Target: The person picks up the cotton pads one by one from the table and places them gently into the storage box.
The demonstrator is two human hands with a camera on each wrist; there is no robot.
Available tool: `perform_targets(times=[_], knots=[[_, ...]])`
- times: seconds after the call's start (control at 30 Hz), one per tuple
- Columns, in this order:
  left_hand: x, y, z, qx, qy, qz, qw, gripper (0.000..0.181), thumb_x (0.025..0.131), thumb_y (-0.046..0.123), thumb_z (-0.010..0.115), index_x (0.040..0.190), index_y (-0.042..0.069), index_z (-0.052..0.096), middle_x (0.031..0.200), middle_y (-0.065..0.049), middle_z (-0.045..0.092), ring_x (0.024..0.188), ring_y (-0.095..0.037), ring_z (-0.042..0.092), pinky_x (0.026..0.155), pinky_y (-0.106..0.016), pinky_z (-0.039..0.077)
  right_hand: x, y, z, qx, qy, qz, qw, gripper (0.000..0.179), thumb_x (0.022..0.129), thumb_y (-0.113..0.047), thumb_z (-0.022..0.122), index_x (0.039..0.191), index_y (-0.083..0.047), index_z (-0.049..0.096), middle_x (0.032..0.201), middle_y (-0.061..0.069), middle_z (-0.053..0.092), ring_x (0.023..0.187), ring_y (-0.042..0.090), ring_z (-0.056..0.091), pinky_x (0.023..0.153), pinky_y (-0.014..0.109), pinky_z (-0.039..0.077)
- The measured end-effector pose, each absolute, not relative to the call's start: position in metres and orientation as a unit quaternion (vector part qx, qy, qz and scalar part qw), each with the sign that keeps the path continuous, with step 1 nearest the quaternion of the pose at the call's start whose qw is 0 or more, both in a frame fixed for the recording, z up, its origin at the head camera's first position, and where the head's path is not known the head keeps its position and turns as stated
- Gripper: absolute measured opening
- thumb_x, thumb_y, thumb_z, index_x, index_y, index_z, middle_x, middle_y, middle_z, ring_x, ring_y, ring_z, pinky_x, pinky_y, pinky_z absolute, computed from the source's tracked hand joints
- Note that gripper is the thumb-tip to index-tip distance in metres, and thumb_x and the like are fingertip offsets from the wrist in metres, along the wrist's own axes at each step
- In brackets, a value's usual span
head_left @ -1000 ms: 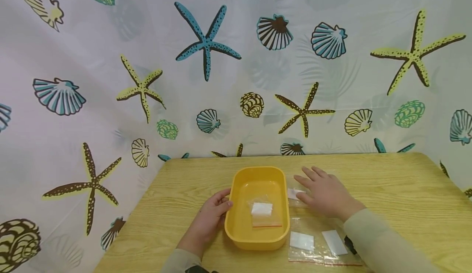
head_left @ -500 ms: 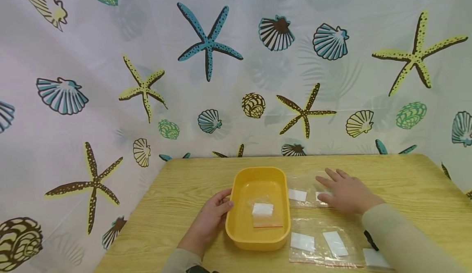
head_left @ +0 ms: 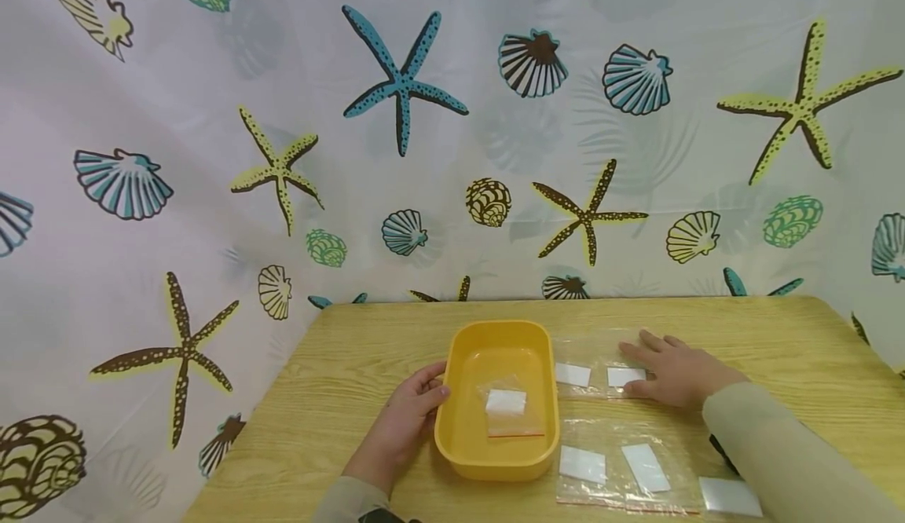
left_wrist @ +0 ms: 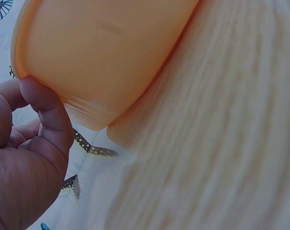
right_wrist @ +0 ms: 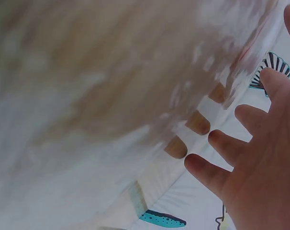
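Item: one round-cornered, rectangular yellow plastic tub (head_left: pixel 496 469), set on the wood-grain desk (head_left: pixel 353 350); held at its left side by the left hand (head_left: pixel 407 419), fingers curled at the rim. Contained: one small clear plastic bag with a red edge (head_left: pixel 519 422), a white rectangle (head_left: pixel 505 402) seen in it. To the tub's right: two clear plastic bags in the far row (head_left: pixel 588 350) and two in the near row (head_left: pixel 583 435), a white rectangle seen in each. Right hand (head_left: pixel 682 375): fingers spread, nothing grasped, placed over the far row's right-hand bag; contact cannot be told. Backdrop: white fabric printed with starfish and shells (head_left: pixel 452 248).
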State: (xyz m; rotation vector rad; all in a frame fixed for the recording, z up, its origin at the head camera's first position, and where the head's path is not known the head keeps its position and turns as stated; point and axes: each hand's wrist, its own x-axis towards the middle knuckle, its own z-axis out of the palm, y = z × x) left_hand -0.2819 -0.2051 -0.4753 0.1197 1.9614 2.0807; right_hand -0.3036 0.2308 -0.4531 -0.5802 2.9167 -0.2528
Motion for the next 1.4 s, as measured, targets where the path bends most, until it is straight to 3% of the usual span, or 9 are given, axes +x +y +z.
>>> perform_targets(times=[0.7,1.4], knots=[[-0.2833,-0.2047,-0.4770,0.042,0.677,0.722,0.138,0.051,0.106,0.011,0.052,0.155,0.005,0.037,0.129,-0.021,0.049,0.108,-0.027,0.061,0.089,-0.037,0.056,-0.3012,0.2284,-0.4519,-0.180,0.976,-0.056,0.111,0.093,0.087,-0.080,0.050,0.159,-0.023,0.036,0.160,0.027,0.026,0.139,0.060,0.025,0.097,0.077,0.033],[-0.2835,-0.2032,-0.4767,0.037,0.684,0.717,0.132,0.051,0.106,0.009,0.052,0.154,0.005,0.039,0.127,-0.020,0.048,0.106,-0.025,0.060,0.088,-0.035,0.055,-0.3028,0.2316,-0.4529,-0.185,0.974,-0.079,0.104,0.070,0.101,-0.062,0.044,0.158,-0.022,0.038,0.162,0.021,0.028,0.140,0.060,0.024,0.101,0.076,0.030]])
